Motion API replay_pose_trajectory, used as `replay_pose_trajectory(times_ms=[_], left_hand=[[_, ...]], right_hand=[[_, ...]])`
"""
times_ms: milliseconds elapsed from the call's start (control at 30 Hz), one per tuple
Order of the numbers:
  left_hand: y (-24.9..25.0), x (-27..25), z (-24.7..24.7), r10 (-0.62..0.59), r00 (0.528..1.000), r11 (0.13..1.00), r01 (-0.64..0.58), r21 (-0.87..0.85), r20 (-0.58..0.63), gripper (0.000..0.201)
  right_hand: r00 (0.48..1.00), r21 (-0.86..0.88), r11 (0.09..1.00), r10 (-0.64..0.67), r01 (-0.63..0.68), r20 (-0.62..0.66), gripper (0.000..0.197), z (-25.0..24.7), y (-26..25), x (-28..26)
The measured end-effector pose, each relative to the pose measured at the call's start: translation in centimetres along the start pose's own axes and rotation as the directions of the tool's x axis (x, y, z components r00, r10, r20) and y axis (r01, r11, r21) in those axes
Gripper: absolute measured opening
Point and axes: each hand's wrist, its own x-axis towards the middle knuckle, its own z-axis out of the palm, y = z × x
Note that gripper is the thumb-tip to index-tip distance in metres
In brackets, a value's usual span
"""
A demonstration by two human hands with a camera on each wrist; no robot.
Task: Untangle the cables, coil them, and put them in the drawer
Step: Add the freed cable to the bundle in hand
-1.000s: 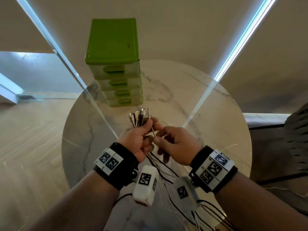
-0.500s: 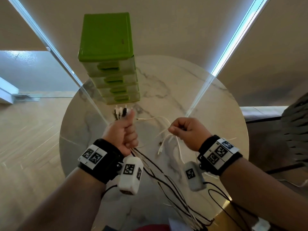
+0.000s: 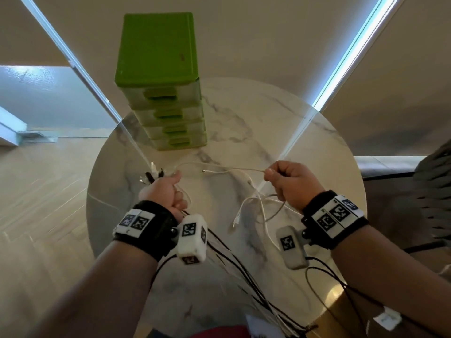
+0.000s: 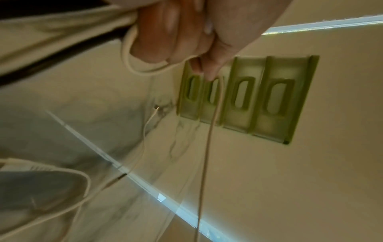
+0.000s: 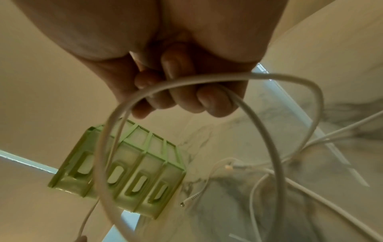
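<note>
While my left hand (image 3: 166, 191) is gripping the bundled cables (image 3: 152, 175) by their plug ends in front of the green drawer unit (image 3: 161, 79), my right hand (image 3: 290, 184) is pinching a white cable (image 3: 244, 170) further right; light, limp, slippery, so I'm judging the stiffer plugs safest.

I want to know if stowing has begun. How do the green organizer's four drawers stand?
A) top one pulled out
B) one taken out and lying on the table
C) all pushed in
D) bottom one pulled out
C: on the green organizer every drawer front sits flush in the head view, none pulled out.
</note>
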Motion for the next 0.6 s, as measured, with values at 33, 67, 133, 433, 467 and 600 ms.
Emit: replay_pose_trajectory(times_ms=[33, 67, 133, 433, 467, 600], left_hand=[[-0.4, -0.2, 0.3, 0.018, 1.0, 1.0, -0.018, 0.005, -0.014, 0.031], [-0.8, -0.6, 0.8, 0.042, 0.999, 0.999, -0.041, 0.013, -0.011, 0.034], [-1.3, -1.6, 2.3, 0.073, 0.997, 0.997, -0.073, 0.009, 0.04, 0.04], [-1.8, -3.6, 4.9, -0.004, 0.955, 0.989, -0.039, 0.14, 0.295, 0.027], [-1.3, -3.0, 4.6, 0.008, 0.958, 0.997, -0.028, 0.065, 0.286, 0.029], [1.0, -0.3, 2.4, -0.002, 0.985, 0.983, 0.033, -0.179, 0.172, 0.038]], right_hand=[[0.999, -0.007, 1.0, -0.007, 0.007, -0.038, 0.026, 0.3, 0.0, 0.1], [0.997, -0.027, 0.999, -0.02, 0.019, -0.068, 0.025, 0.8, -0.3, 0.2], [0.995, -0.09, 0.993, -0.078, 0.072, -0.064, 0.021, 2.3, -1.4, 0.1], [0.933, -0.234, 0.911, -0.295, 0.339, 0.206, 0.015, 6.0, -3.6, -1.4], [0.936, -0.256, 0.911, -0.267, 0.323, 0.229, 0.02, 5.4, -3.3, -1.5], [0.961, -0.345, 0.913, -0.137, 0.216, 0.24, 0.044, 1.8, -0.3, -2.0]])
